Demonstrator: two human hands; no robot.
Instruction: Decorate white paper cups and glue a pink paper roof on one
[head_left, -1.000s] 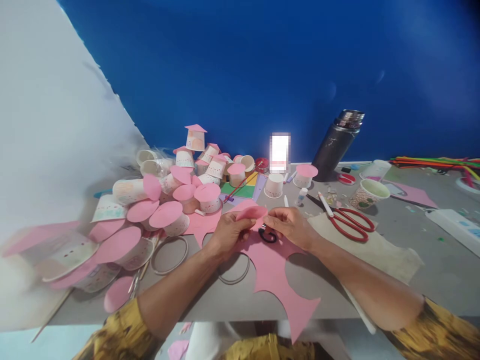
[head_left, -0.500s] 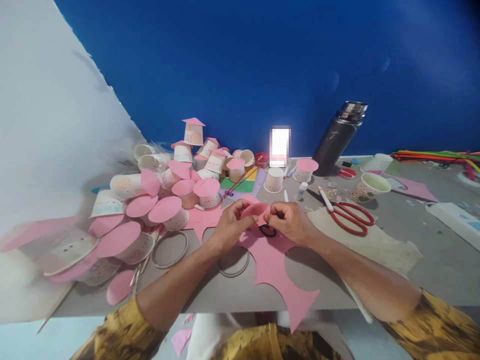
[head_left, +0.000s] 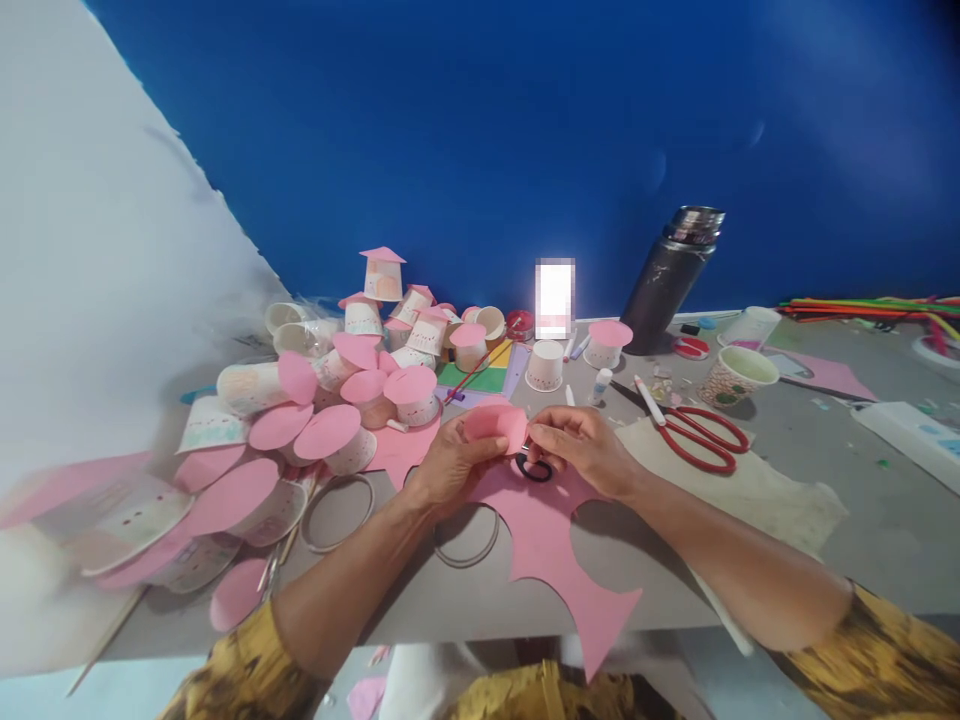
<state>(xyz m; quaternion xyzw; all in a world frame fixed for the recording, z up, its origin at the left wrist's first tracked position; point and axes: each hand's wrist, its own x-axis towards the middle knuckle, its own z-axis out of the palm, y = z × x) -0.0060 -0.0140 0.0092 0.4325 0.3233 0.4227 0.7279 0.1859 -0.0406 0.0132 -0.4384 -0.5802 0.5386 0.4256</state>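
Over the middle of the table, my left hand [head_left: 448, 462] grips a curled pink paper disc [head_left: 495, 425], thumb in front and fingers behind. My right hand [head_left: 581, 448] is closed, thumb and forefinger pinched at the disc's right edge; the exact contact is partly hidden. Just below the right fingertips is a small black-handled tool [head_left: 535, 470], perhaps scissors, mostly covered. Beneath both hands lies a pink paper sheet [head_left: 544, 535] with round cut-outs along its edges. A grey ring [head_left: 466, 540] rests beside the left forearm.
Paper cups with pink tops [head_left: 330, 435] crowd the left. Another grey ring [head_left: 337, 512] lies near them. Red-handled scissors [head_left: 705, 440] and a cloth [head_left: 750, 505] lie at right. Behind stand a white cup [head_left: 544, 366], a glue stick [head_left: 601, 386] and a dark flask [head_left: 671, 285].
The pink disc has tilted upright and shifted slightly left with my left hand. My right fingers have moved to its right edge, and their grip has shifted. The view has moved slightly.
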